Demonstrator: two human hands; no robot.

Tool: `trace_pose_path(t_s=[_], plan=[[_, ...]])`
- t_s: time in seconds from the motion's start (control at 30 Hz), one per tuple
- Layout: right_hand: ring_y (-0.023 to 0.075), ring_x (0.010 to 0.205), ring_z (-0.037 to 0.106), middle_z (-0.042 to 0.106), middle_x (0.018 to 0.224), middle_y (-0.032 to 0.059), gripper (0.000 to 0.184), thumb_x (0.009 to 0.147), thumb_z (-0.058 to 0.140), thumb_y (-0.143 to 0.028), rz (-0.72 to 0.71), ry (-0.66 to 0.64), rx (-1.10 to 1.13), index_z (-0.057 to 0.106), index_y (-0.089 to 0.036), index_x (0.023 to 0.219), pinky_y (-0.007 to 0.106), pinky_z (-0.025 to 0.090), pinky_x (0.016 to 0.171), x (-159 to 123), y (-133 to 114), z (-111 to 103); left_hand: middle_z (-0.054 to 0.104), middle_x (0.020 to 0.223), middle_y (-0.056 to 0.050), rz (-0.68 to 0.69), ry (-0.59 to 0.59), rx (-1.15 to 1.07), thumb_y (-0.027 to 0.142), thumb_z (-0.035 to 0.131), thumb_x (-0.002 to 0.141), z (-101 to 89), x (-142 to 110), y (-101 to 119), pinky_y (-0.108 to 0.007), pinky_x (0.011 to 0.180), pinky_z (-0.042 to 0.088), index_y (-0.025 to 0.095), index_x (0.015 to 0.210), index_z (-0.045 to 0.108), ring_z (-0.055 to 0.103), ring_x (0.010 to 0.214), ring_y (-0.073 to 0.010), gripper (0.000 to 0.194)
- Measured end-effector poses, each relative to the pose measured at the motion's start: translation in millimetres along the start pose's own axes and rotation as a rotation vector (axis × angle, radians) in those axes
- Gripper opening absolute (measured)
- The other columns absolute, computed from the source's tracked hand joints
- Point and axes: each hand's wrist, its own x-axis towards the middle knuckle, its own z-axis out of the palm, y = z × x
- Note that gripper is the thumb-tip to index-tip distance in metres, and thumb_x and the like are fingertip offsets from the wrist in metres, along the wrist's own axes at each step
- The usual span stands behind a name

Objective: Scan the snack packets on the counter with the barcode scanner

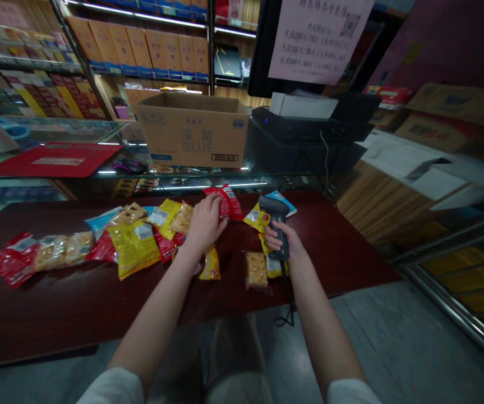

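My right hand (282,240) is wrapped round the grip of a black barcode scanner (276,209), its cord hanging down over the table's front edge. The fingers of my left hand (208,221) are closed on the edge of a red snack packet (231,203). Under and beside my left wrist lie a yellow snack packet (212,264) and a clear-wrapped puffed snack (183,219). Near the scanner are a yellow packet (257,217), a blue-and-white packet (282,201) partly hidden behind it, and a clear-wrapped square snack bar (256,270). Another yellow packet (274,268) sits below my right hand.
On the dark wooden table (326,264), more packets spread leftward, including a large yellow one (134,247) and a red one (18,258). Behind, a glass counter holds a cardboard box (195,132), a mouse (129,166), a red mat (52,159) and a black monitor (261,62).
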Motion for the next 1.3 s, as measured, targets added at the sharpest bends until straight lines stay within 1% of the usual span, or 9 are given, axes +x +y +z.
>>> trace_pose_path(t_s=[0.1,0.27,0.43,0.6,0.7,0.9,1.03,1.17,1.3], plan=[[0.0032,0.036,0.021,0.040,0.056,-0.0102,0.025,0.082,0.070,-0.033,-0.016,0.018,0.004,0.048,-0.021,0.083,0.014,0.025,0.031,-1,0,0,0.057,0.130,-0.023,-0.154,-0.056,0.143,0.031,0.064,0.081,-20.4,-6,-13,-0.058,0.100,0.043,0.012,0.122,0.055,0.053,0.119,-0.0410,0.046],[0.0034,0.037,0.021,0.040,0.058,-0.0102,0.021,0.083,0.066,-0.031,-0.044,0.014,0.032,0.051,-0.021,0.093,0.014,0.024,0.032,-4,-1,3,0.061,0.127,-0.023,-0.177,-0.192,0.236,0.031,0.061,0.079,-48.5,-26,-37,-0.065,0.104,0.037,0.012,0.119,0.060,0.047,0.128,-0.0468,0.045],[0.0040,0.036,0.021,0.036,0.057,-0.0107,0.024,0.083,0.065,-0.031,-0.099,0.015,0.072,0.051,-0.021,0.100,0.014,0.025,0.032,-8,-4,-1,0.055,0.138,-0.026,-0.160,-0.096,0.284,0.021,0.055,0.078,-57.0,-24,-26,-0.072,0.115,0.015,0.006,0.125,0.060,0.029,0.146,-0.0475,0.049],[0.0038,0.037,0.021,0.036,0.057,-0.0106,0.022,0.082,0.064,-0.032,-0.144,0.032,0.104,0.051,-0.021,0.097,0.013,0.025,0.032,-10,-8,-4,0.060,0.138,-0.021,0.074,-0.370,0.179,0.018,0.053,0.083,-28.4,-7,0,-0.060,0.118,0.025,0.013,0.118,0.069,0.042,0.142,-0.0389,0.039],[0.0040,0.037,0.021,0.037,0.058,-0.0103,0.025,0.080,0.066,-0.033,-0.142,0.063,0.088,0.051,-0.021,0.096,0.013,0.024,0.032,-10,-10,-3,0.067,0.127,-0.023,0.016,-0.470,0.227,0.032,0.060,0.086,-8.5,-4,3,-0.061,0.115,0.028,0.011,0.107,0.073,0.050,0.134,-0.0423,0.033],[0.0045,0.038,0.018,0.035,0.058,-0.0102,0.023,0.081,0.065,-0.034,-0.136,0.105,0.085,0.052,-0.022,0.095,0.015,0.023,0.032,-10,-10,0,0.062,0.131,-0.028,-0.097,-0.395,0.353,0.042,0.061,0.086,7.0,-1,-10,-0.066,0.116,0.014,0.005,0.115,0.068,0.043,0.138,-0.0461,0.048],[0.0053,0.039,0.017,0.034,0.058,-0.0100,0.022,0.081,0.064,-0.034,-0.146,0.109,0.087,0.052,-0.022,0.095,0.016,0.023,0.031,-11,-12,-1,0.063,0.131,-0.025,-0.061,-0.330,0.241,0.043,0.057,0.089,21.4,18,9,-0.065,0.117,0.011,0.010,0.117,0.066,0.044,0.138,-0.0426,0.044],[0.0049,0.038,0.017,0.035,0.057,-0.0104,0.026,0.079,0.067,-0.036,-0.156,0.098,0.083,0.053,-0.021,0.096,0.015,0.024,0.031,-12,-12,-2,0.064,0.125,-0.026,-0.162,-0.594,0.097,0.050,0.046,0.095,47.1,41,37,-0.055,0.107,0.037,0.006,0.121,0.062,0.058,0.122,-0.0392,0.053],[0.0044,0.038,0.018,0.035,0.057,-0.0109,0.029,0.077,0.068,-0.035,-0.182,0.106,0.092,0.053,-0.021,0.097,0.014,0.023,0.031,-12,-13,-3,0.057,0.135,-0.024,-0.250,-0.696,0.030,0.058,0.060,0.085,70.9,50,41,-0.054,0.102,0.040,0.012,0.123,0.062,0.050,0.128,-0.0424,0.060]])
